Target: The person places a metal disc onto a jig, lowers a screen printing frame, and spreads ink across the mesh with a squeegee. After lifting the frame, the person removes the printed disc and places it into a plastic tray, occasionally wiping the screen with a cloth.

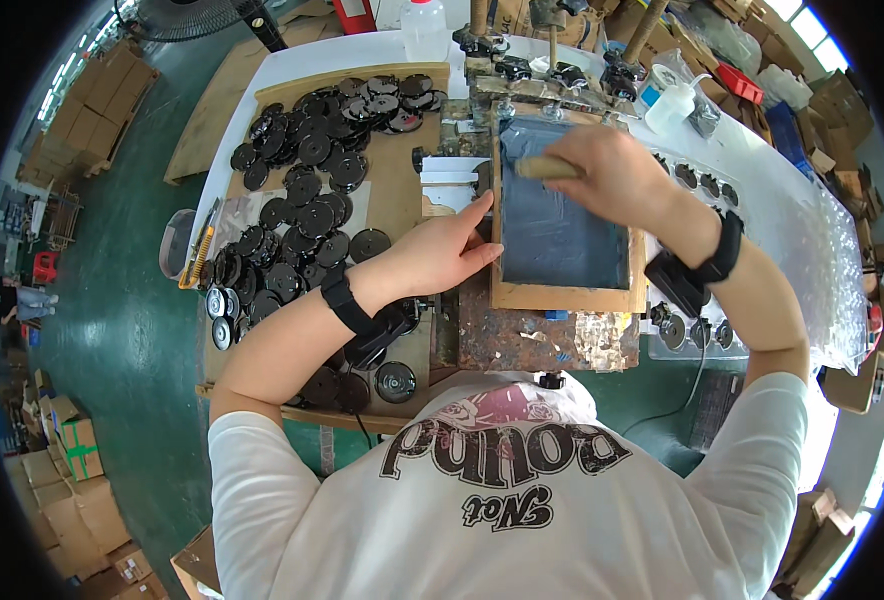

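Grip end of wooden tool (547,168) lost inside my right hand (617,175); its lower edge too blurred to read against the dark screen (562,235). Same hand covered the upper right rail of the wooden frame (562,298). What lay under the screen: out of sight. Left hand (452,245): some fingers hidden behind others. My left forearm (292,335) covered part of the black discs (314,150), overlapped, uncountable. Top edge cut the fan (187,12), upper left, and the white bottle (424,30). Lower edge cut my shirt (522,540). Person (27,300), far left: too small for detail.
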